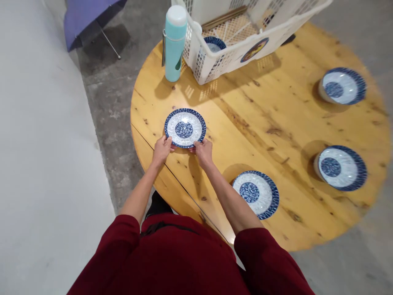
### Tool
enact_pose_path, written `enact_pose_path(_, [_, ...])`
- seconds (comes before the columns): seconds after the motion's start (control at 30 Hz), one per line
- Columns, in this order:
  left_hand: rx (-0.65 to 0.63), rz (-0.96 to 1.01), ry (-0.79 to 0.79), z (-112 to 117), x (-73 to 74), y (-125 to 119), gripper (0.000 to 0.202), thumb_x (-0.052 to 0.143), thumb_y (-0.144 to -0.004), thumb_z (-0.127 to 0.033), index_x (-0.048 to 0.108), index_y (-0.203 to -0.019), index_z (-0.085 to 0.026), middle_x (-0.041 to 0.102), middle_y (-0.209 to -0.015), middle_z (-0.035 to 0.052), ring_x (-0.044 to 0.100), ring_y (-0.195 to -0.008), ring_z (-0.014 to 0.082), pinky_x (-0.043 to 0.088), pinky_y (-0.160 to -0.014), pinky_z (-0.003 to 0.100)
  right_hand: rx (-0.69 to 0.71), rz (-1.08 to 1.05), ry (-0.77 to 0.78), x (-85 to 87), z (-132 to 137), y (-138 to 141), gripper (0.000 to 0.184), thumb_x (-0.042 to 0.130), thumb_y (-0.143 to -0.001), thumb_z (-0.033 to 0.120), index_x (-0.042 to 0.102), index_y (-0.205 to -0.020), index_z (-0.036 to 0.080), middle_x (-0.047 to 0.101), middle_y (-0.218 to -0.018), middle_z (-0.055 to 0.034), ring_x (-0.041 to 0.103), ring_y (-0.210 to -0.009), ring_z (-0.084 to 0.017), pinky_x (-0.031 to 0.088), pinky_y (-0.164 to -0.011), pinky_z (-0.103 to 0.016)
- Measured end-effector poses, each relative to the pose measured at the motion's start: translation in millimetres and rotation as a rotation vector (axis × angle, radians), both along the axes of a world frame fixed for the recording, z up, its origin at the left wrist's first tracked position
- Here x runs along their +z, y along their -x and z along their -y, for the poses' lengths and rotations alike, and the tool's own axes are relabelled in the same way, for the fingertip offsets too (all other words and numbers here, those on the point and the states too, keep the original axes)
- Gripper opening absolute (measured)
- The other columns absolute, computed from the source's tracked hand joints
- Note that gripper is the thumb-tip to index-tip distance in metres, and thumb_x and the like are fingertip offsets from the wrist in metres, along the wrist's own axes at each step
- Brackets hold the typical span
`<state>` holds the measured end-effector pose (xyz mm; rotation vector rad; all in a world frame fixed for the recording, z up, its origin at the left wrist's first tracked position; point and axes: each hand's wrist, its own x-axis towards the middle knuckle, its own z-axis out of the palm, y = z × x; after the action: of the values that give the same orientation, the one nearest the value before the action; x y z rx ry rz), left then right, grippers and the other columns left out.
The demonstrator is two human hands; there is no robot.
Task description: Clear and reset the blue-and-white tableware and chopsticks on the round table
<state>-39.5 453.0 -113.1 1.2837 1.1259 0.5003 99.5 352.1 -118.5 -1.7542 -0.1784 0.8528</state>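
Note:
A blue-and-white patterned plate (184, 127) lies flat on the round wooden table (276, 123) near its left edge. My left hand (161, 149) grips the plate's near-left rim with closed fingers. My right hand (203, 150) grips the near-right rim the same way. Both forearms reach out from dark red sleeves.
Three more blue-and-white dishes sit on the table: one near me (256, 194), one at the right (341, 167), one at the far right (342, 86). A white plastic basket (233, 45) holding another dish stands at the back. A teal bottle (174, 43) stands beside it. A purple umbrella (89, 18) lies on the floor.

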Motion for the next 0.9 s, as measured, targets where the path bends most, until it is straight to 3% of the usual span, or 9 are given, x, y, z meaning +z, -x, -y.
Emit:
enact_pose_path(0.43, [0.016, 0.019, -0.085, 7, -3.0, 2, 0.034, 0.059, -0.095, -0.047, 0.051, -0.078, -0.019, 0.065, -0.068, 0.0001, 0.071, -0.065, 0.0141, 0.055, -0.055, 0.021, 0.062, 0.084, -0.052, 1.1, 12, 5, 0.022, 0.06, -0.083, 0.043, 0.045, -0.082, 0.027, 0.063, -0.063, -0.0002, 0.067, -0.061, -0.023, 0.058, -0.059, -0.037])
enact_pose_path(0.67, [-0.001, 0.035, -0.043, 0, 2.3, 0, 0.027, 0.062, -0.092, -0.042, 0.056, -0.083, -0.018, 0.066, -0.07, -0.0002, 0.07, -0.063, 0.0133, 0.055, -0.054, 0.019, 0.065, 0.121, -0.09, -1.0, 12, 7, 0.031, 0.058, -0.089, 0.054, 0.046, -0.083, 0.026, 0.062, -0.063, 0.0008, 0.067, -0.065, -0.022, 0.056, -0.063, -0.035])
enact_pose_path(0.9, [0.004, 0.053, -0.106, -8, -0.1, -12, 0.032, 0.064, -0.087, -0.047, 0.053, -0.081, -0.019, 0.064, -0.071, -0.001, 0.069, -0.059, 0.0115, 0.052, -0.05, 0.017, 0.103, 0.228, -0.077, -2.5, 14, 7, 0.032, 0.052, -0.095, 0.056, 0.049, -0.085, 0.026, 0.063, -0.072, 0.0012, 0.065, -0.07, -0.019, 0.05, -0.073, -0.032])
